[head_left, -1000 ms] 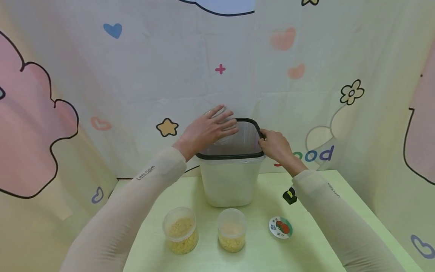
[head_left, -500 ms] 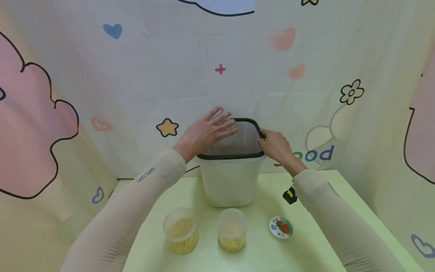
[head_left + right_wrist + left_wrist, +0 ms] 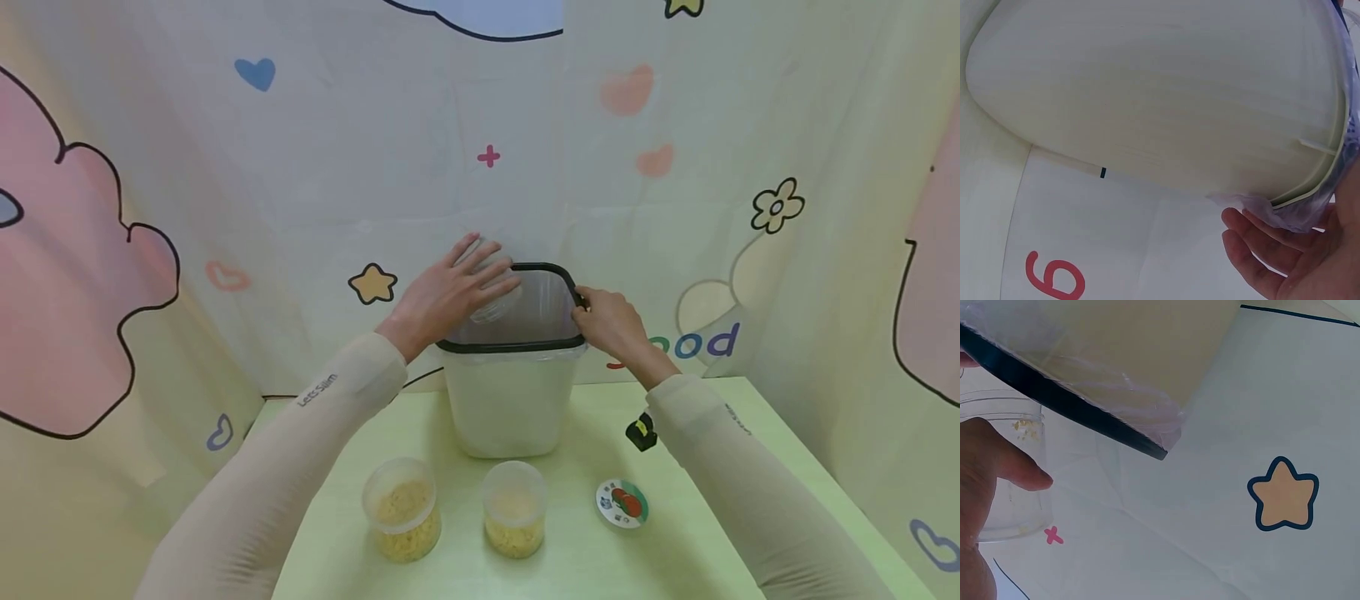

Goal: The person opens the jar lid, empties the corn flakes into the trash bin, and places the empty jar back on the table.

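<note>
1. The left hand [image 3: 447, 297] is at the mouth of the white bin [image 3: 510, 404]; its fingers grasp a clear jar [image 3: 1022, 509], with the thumb laid across the jar's side.
2. The jar is held with its mouth turned down toward the bin; some small yellowish bits [image 3: 1025, 430] stick inside, near its neck; the palm covers much of it, so how deep it reaches inside I cannot tell.
3. The right hand [image 3: 611, 321] grasps the bin at the right part of its black rim [image 3: 517, 346]; the fingers are curled there about the clear liner [image 3: 1300, 219].
4. The bin stands upright near the far edge of the bench [image 3: 570, 554], about its middle.
5. Nearer to the person stand two clear tubs, the left tub [image 3: 408, 530] and the middle tub [image 3: 514, 525], both with yellow crumbs; right of them lies a round lid [image 3: 622, 503] with red picture; a small dark object [image 3: 642, 432] is beside the right sleeve [image 3: 697, 421], toward the bench's right edge.
</note>
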Tool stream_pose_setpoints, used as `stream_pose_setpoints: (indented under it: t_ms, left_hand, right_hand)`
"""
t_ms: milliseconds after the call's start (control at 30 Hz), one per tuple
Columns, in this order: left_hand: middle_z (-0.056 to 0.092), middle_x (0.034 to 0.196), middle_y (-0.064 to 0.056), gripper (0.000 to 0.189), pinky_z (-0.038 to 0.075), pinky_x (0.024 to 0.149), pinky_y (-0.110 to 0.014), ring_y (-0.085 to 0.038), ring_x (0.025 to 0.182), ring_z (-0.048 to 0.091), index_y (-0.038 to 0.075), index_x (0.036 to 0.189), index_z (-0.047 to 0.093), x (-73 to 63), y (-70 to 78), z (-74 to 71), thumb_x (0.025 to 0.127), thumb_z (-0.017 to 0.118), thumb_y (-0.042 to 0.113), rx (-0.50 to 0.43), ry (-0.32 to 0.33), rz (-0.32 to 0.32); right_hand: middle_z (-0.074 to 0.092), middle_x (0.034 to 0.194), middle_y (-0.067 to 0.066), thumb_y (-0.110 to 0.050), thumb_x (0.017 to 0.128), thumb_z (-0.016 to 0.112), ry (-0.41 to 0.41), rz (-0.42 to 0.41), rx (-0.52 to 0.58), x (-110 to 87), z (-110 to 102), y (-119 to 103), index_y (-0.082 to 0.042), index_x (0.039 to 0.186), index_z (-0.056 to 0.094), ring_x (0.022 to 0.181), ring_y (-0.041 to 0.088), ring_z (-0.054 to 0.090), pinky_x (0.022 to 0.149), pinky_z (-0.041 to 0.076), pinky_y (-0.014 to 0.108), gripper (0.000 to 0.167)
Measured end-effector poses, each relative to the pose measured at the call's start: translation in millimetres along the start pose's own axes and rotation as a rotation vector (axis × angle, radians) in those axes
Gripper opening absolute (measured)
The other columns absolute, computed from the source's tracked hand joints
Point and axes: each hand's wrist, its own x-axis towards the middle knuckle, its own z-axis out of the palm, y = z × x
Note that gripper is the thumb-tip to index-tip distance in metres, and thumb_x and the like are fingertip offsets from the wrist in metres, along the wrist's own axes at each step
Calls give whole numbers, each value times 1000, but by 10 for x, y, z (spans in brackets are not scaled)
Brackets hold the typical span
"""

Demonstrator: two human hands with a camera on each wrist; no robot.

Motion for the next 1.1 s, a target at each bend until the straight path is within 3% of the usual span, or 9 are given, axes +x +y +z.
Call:
stream_pose_setpoints:
  t_ms: [433, 1100]
  left_hand:
    - [32, 159, -4, 84, 7, 126, -45, -29, 148, 23, 26, 154, 28, -108, -44, 18, 85, 74, 13, -109, 115, -91]
    - [33, 157, -8, 83, 17, 125, -45, -32, 146, 25, 21, 154, 28, -216, 32, -65, 83, 72, 14, -200, 193, -227]
  right_hand:
    - [59, 136, 21, -24, 98, 40, 12, -1, -10, -10, -13, -7, -6, 148, 41, 93, 31, 65, 54, 44, 27, 53]
    - [60, 136, 19, -30, 99, 44, 29, -15, -4, -50, -124, -81, -7, 144, 46, 85, 28, 63, 48, 38, 25, 50]
